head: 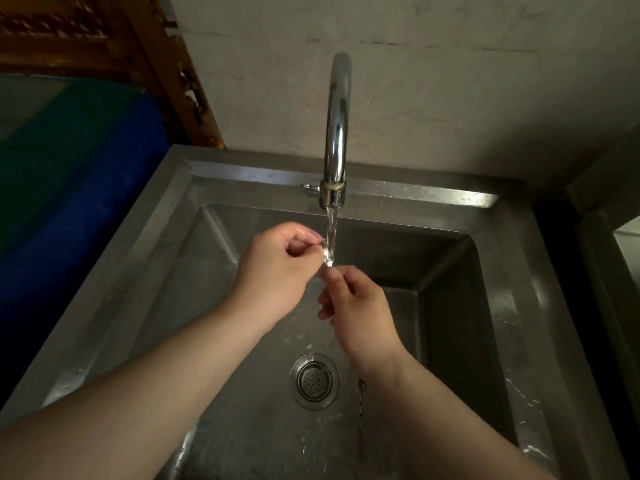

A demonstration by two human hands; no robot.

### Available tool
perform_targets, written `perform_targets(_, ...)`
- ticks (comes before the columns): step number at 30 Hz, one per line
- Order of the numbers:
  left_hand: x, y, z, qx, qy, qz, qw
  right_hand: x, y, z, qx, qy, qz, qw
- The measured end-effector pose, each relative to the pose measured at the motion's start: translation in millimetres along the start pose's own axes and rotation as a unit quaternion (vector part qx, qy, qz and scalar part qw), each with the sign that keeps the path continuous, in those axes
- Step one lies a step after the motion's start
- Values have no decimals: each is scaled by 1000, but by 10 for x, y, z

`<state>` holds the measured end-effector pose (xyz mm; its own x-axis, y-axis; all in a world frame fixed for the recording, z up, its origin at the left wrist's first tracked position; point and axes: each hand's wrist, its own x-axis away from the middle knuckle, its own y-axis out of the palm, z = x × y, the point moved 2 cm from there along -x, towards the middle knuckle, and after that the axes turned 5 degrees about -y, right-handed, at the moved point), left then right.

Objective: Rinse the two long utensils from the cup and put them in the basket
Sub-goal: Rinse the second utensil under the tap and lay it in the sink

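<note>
Utensil [327, 259] — thin, glinting metal — underwater.

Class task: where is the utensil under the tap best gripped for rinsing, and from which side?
Grip the utensil low on its handle, coming from below, as the right hand does. It points up into the stream, so its upper end stays exposed to water.

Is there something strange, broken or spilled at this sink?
Nothing stands out. Water runs from the faucet onto the utensil held between the left hand and the right hand, and falls inside the sink. The drain strainer sits in place. Only drops lie on the rim.
</note>
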<state>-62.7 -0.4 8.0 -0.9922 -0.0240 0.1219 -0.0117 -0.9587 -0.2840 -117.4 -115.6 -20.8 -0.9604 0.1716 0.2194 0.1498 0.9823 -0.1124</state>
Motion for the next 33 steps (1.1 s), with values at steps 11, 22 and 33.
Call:
perform_targets(11,-2,128,41,127,-47,-154,979,36,-106,43,-157,31,-89,983)
perform_targets(22,-96,201,276,177,-54,-130,974,146,-110,210,-139,24,-36,989)
perform_targets(33,38,218,222,129,-67,-161,976,40,-105,-17,-96,-45,-39,994)
